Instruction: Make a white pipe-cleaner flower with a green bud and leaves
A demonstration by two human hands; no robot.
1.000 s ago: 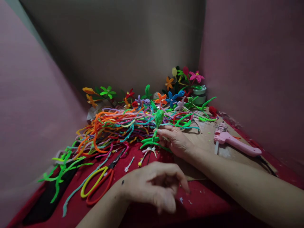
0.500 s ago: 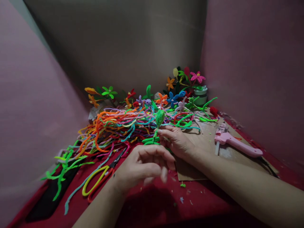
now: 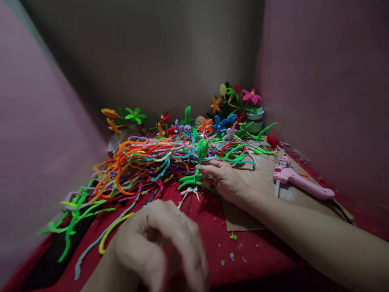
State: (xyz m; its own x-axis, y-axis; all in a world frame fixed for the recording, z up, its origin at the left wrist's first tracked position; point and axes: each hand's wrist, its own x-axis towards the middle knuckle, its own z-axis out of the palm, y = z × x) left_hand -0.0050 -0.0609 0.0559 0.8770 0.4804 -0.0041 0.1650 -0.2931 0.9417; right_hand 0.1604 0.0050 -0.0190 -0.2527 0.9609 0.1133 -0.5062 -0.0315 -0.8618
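My right hand point(image 3: 226, 181) pinches the stem of a green pipe-cleaner flower bud point(image 3: 202, 150), which stands upright above its fingertips. A thin dark wire runs down from the bud's stem. Lower and closer to me, my left hand point(image 3: 162, 239) is smeared by motion, its thumb and curled fingers apart and nothing visible in them. Behind its wrist, scissors with a yellow handle point(image 3: 114, 227) are partly hidden. Between the hands lies a small white pipe-cleaner piece point(image 3: 191, 192) with several tips, and green pipe-cleaner strips point(image 3: 190, 181) lie beside my right fingertips.
A heap of colourful pipe cleaners point(image 3: 146, 158) spreads over the red cloth point(image 3: 243, 271). At right, a pink glue gun point(image 3: 300, 182) rests on brown cardboard point(image 3: 243, 215). Finished flowers and a pale green pot point(image 3: 254, 120) stand at the back, near the walls.
My left hand has moved down towards me, away from the bud's stem, uncovering the wire and white piece. My right hand keeps its hold; the view has shifted slightly.
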